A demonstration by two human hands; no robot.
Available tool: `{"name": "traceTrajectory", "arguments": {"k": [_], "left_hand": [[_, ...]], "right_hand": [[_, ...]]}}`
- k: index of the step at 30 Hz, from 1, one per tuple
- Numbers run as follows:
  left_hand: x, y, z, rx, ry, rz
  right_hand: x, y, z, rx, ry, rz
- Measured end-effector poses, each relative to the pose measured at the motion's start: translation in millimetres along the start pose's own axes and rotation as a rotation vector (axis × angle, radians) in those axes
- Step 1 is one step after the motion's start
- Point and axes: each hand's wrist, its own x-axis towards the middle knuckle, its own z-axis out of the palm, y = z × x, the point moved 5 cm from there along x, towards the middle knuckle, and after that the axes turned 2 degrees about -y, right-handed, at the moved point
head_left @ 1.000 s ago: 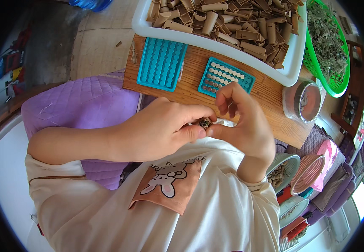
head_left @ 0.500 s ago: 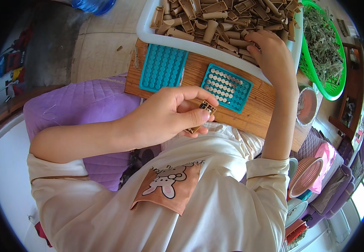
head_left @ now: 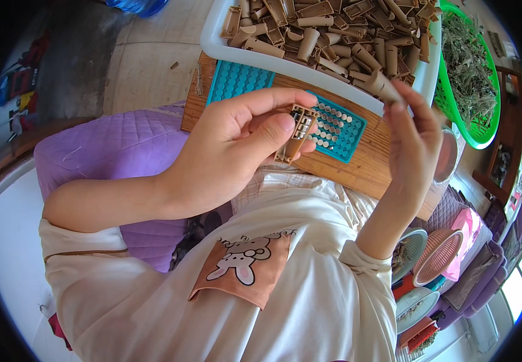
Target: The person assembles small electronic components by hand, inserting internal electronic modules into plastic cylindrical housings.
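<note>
We see matte, smooth plastic shells (head_left: 308,46), tan-brown and mostly curved like tubes split lengthwise, heaped loosely in a glossy white tub (head_left: 297,69) with rounded corners. The tub stands on a wooden table (head_left: 357,175) with marked grain. Nearer us lie two teal trays: the left tray (head_left: 241,81) is studded with round bumps in rows, and the right tray (head_left: 346,148) carries rows of small pale discs, with part of its teal surface bare. Beside the tub, a bright green latticed basket (head_left: 481,140) holds a tangle of grey-green strands. Quilted purple fabric (head_left: 104,151) puckers along its stitching at our left.

Our left hand (head_left: 234,133) pinches a brown housing (head_left: 298,136) between thumb and fingers, above the table and just beside the right tray. The housing is narrow and tilted, its open side showing shiny metallic parts and dark bits in a ribbed frame. Our right hand (head_left: 415,136) is slightly blurred, but its fingertips appear to grip one rounded brown shell (head_left: 383,87), plain-sided, over the tub's near edge.
</note>
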Motion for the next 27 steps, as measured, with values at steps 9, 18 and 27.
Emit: {"name": "traceTrajectory", "arguments": {"k": [9, 18, 27], "left_hand": [[-1.3, 9.6, 3.1, 0.101, -0.025, 0.203], [-6.8, 21.3, 7.0, 0.144, -0.022, 0.424], [-6.5, 20.8, 4.7, 0.116, -0.055, 0.484]], "right_hand": [[-49.1, 6.8, 47.0, 0.727, -0.114, 0.088], [-59.2, 1.0, 83.7, 0.586, -0.111, -0.044], [-60.5, -12.8, 88.0, 0.329, 0.022, -0.216]]}}
